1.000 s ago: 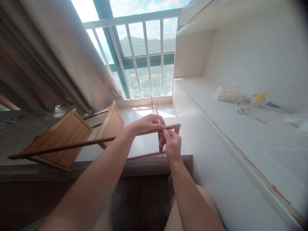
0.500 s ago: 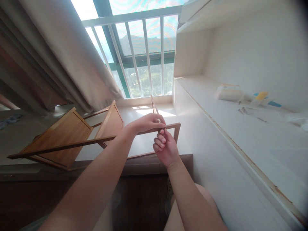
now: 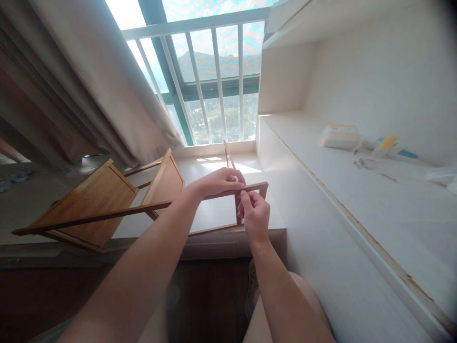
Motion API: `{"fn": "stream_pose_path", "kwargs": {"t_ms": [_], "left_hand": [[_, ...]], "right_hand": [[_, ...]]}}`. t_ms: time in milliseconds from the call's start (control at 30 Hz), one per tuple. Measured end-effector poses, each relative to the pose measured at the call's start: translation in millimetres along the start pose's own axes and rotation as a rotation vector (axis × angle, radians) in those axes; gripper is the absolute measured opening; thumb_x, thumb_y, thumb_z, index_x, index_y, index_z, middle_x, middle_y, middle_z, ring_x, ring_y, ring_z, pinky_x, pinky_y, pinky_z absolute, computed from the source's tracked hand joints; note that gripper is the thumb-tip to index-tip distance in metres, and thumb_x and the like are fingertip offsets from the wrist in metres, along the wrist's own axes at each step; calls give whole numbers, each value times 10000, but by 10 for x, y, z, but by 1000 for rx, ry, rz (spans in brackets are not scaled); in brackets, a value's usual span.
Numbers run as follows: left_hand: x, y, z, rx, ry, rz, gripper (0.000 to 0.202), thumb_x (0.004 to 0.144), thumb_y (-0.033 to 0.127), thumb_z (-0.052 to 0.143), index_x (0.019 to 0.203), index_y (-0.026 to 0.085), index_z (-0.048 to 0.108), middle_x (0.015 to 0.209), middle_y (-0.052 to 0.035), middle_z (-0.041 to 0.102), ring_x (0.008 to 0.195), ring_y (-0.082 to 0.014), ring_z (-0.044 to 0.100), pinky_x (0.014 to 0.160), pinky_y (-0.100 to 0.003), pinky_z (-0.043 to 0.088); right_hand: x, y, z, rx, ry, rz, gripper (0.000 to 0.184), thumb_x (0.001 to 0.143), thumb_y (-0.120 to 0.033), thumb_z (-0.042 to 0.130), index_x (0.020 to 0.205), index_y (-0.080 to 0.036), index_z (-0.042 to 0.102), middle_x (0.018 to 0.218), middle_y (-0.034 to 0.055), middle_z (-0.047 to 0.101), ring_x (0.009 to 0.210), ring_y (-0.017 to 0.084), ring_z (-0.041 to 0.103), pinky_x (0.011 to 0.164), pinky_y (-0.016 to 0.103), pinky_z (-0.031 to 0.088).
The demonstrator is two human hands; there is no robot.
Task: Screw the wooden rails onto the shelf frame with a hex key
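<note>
A bamboo shelf rack (image 3: 107, 200) lies on its side on the pale window ledge (image 3: 214, 209). My left hand (image 3: 221, 183) wraps over the rack's upper rail near its right end. Just below that rail, my right hand (image 3: 254, 215) is closed in a pinch on a small part at the joint with the short upright bar. What the fingertips hold is too small to make out.
A long white shelf (image 3: 357, 190) runs along the right, bearing a white packet (image 3: 339, 137), small tubes (image 3: 387, 145) and some metal bits (image 3: 362, 164). A beige curtain (image 3: 96, 81) hangs at left. A barred window (image 3: 214, 71) is ahead. My knee (image 3: 285, 305) is below.
My right hand turned palm-up and dropped slightly half a second ago, then rotated back up to pinch at the rail joint. The left hand and rack stayed put.
</note>
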State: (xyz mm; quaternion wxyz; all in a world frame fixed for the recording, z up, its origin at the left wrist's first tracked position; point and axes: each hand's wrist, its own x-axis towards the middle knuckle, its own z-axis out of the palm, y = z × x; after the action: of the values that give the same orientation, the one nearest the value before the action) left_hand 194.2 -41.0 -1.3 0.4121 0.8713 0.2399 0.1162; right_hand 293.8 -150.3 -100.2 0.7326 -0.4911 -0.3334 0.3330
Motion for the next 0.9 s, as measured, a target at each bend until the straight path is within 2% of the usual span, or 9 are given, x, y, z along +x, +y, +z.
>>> {"fn": "stream_pose_path", "kwargs": {"t_ms": [100,500,600,733,800,900], "left_hand": [[-2,1,3,-32,-11,-11,338,829,459,633,948,144,666,673,-17,611,623,-115,551,590,-243,426],[0,-16,-1,-52,-42,-25,350,839,470,622,981,152,654,724,-40,645,662,-130,581,622,-257,436],[0,-10,0,-26,-28,-21,349,838,472,620,978,155,660,698,-26,622,631,-116,547,597,-243,409],[-2,24,1,43,-1,3,354,844,481,604,965,157,677,589,25,506,545,-86,429,536,-225,327],[9,32,-8,77,13,10,373,853,490,586,1000,160,680,559,43,450,523,-81,382,526,-228,300],[37,30,-36,159,66,12,384,866,479,561,1081,181,671,568,50,439,524,-86,361,539,-234,296]], "right_hand": [[-16,-27,-7,-62,-7,-24,322,851,-477,620,753,-171,637,499,-40,524,435,101,492,419,208,398],[-35,21,79,153,-64,70,322,886,-474,567,796,-170,618,465,-55,499,383,84,442,344,181,303],[-20,37,70,168,-79,76,328,880,-482,573,798,-167,614,462,-53,505,379,84,441,342,181,306],[-13,34,61,146,-86,79,337,864,-496,597,795,-167,608,462,-50,515,374,87,445,347,186,315],[-19,17,55,132,-86,85,346,856,-506,602,792,-166,608,458,-51,513,371,89,444,348,190,315],[-35,-3,39,98,-65,74,355,858,-510,596,759,-169,599,447,-54,498,374,92,439,366,200,327]]}}
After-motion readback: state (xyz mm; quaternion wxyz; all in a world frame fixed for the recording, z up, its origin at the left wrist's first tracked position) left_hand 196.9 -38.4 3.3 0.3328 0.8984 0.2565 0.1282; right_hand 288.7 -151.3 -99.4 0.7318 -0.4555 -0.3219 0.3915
